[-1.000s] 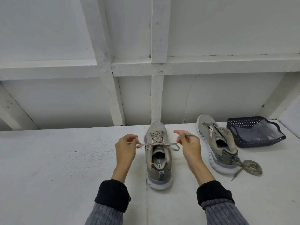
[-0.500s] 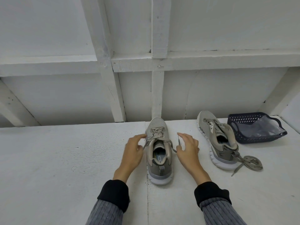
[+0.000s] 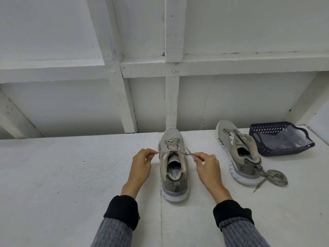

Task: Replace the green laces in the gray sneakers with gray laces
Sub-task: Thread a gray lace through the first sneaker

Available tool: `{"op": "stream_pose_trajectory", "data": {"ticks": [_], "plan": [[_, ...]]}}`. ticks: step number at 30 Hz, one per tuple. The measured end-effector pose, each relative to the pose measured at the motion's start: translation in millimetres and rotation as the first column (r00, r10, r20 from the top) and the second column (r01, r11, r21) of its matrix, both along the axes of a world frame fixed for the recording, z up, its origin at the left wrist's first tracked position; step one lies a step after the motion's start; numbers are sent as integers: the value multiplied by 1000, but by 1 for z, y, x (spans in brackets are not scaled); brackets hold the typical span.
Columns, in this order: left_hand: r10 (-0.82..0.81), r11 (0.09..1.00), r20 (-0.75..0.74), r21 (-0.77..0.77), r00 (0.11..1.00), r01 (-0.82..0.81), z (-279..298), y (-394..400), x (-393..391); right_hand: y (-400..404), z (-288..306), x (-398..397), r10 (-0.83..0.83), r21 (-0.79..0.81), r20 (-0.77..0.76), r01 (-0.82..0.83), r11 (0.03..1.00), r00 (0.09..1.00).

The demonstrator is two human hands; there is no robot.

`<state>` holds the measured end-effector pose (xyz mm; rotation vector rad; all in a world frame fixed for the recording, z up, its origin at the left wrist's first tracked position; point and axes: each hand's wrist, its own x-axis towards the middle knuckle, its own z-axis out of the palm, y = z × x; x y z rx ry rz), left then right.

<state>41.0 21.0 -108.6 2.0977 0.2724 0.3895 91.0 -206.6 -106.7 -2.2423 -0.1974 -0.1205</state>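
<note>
A gray sneaker (image 3: 173,168) stands in the middle of the white surface, toe pointing away, with a grayish lace (image 3: 170,145) threaded through its eyelets. My left hand (image 3: 140,164) pinches the lace's left end beside the shoe. On the other side, my right hand (image 3: 207,165) pinches the right end, and both ends are drawn out sideways. A second gray sneaker (image 3: 238,152) lies to the right, tilted. A loose coiled lace (image 3: 275,177) rests by its heel.
A dark blue plastic basket (image 3: 267,139) holding a clear plastic bag (image 3: 286,139) sits at the far right. White wall panels and beams rise right behind the shoes. The white surface (image 3: 62,175) stretches wide to the left.
Both hands had dropped beside the shoe half a second ago. Now they are raised again, each pinching a lace end and pulling it outward.
</note>
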Motion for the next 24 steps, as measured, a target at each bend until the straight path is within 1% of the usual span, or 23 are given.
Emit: {"op": "stream_pose_trajectory", "data": {"ticks": [2, 4, 7, 9, 11, 12, 13, 14, 16, 17, 19, 20, 21, 23, 24], "plan": [[-117, 993, -5, -25, 993, 117, 5, -8, -1, 8, 2, -2, 105, 122, -35, -100, 987, 994], [-180, 984, 19, 4, 983, 180, 7, -16, 1, 13, 3, -4, 176, 147, -17, -171, 974, 984], [-128, 992, 36, -8, 991, 129, 9, -19, 4, 12, 1, -4, 164, 81, 114, -174, 981, 980], [-100, 995, 17, 28, 995, 99, 10, -17, 6, 9, 0, -2, 137, 65, 140, -147, 987, 981], [-120, 992, -36, 42, 992, 121, 14, -16, 5, 6, 1, -2, 128, 118, 87, -138, 983, 988], [-134, 991, -75, 1, 988, 134, 18, -17, 4, 6, 4, -2, 131, 190, 30, -134, 972, 991], [-152, 986, -107, -82, 983, 144, 21, -17, 3, 7, 10, -2, 141, 284, -28, -127, 950, 990], [-171, 971, -119, -187, 978, 147, 24, -18, 2, 9, 16, -2, 156, 381, -80, -115, 917, 985], [-191, 913, -81, -380, 978, 147, 30, -18, 3, 13, 31, -3, 210, 563, -159, -86, 822, 965], [-187, 877, -42, -458, 982, 147, 34, -19, 5, 16, 38, -2, 260, 658, -178, -82, 749, 949], [-143, 787, 42, -601, 989, 140, 43, -23, 10, 23, 53, -2, 370, 830, -169, -71, 554, 913], [-114, 735, 85, -664, 990, 141, 48, -25, 12, 26, 59, -1, 409, 880, -157, -61, 470, 899], [-82, 680, 125, -719, 989, 147, 53, -27, 15, 29, 63, 1, 428, 906, -145, -55, 420, 892], [-34, 576, 182, -800, 983, 168, 60, -30, 21, 38, 68, 5, 428, 921, -125, -56, 385, 895], [-24, 554, 198, -813, 980, 178, 62, -31, 24, 41, 68, 8, 411, 926, -118, -50, 374, 904]]}}
